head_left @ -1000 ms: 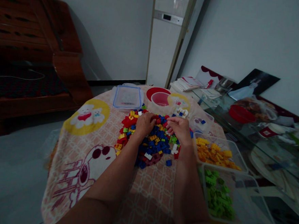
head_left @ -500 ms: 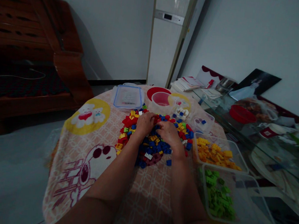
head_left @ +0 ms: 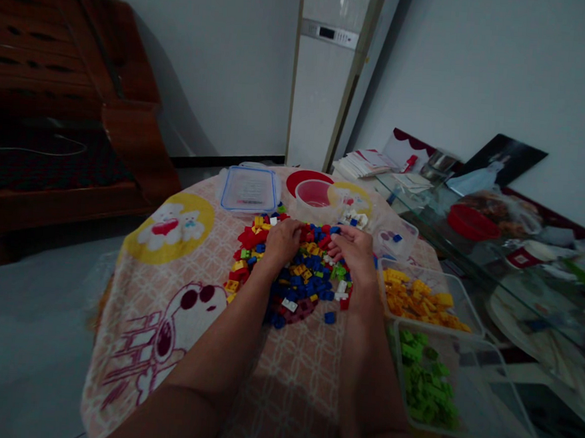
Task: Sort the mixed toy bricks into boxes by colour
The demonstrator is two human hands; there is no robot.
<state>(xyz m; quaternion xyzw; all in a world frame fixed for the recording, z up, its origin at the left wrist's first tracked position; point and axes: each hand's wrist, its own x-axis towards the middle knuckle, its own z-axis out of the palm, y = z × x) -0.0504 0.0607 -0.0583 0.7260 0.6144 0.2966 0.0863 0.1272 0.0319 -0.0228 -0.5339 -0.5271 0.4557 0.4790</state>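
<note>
A mixed pile of toy building bricks (head_left: 304, 280) in blue, red, yellow, green and white lies on the cloth. My left hand (head_left: 283, 244) rests over the pile's far left part, fingers curled down beside red bricks; whatever its fingertips hold is hidden. At the pile's far right, my right hand (head_left: 355, 250) has its fingers apart, their tips by a blue brick (head_left: 335, 230) and some red ones. To the right stand a clear box of yellow bricks (head_left: 419, 302) and a clear box of green bricks (head_left: 424, 382).
Behind the pile are a pink-rimmed tub (head_left: 315, 195) and a blue-edged lid (head_left: 251, 191). White bricks (head_left: 355, 218) and a small clear container (head_left: 396, 238) sit at the back right. A cluttered glass table (head_left: 474, 265) adjoins the cloth-covered table (head_left: 292, 372).
My right hand has moved right, away from the left hand, and its fingers have spread, uncovering bricks in the middle. My left hand has stayed nearly in place.
</note>
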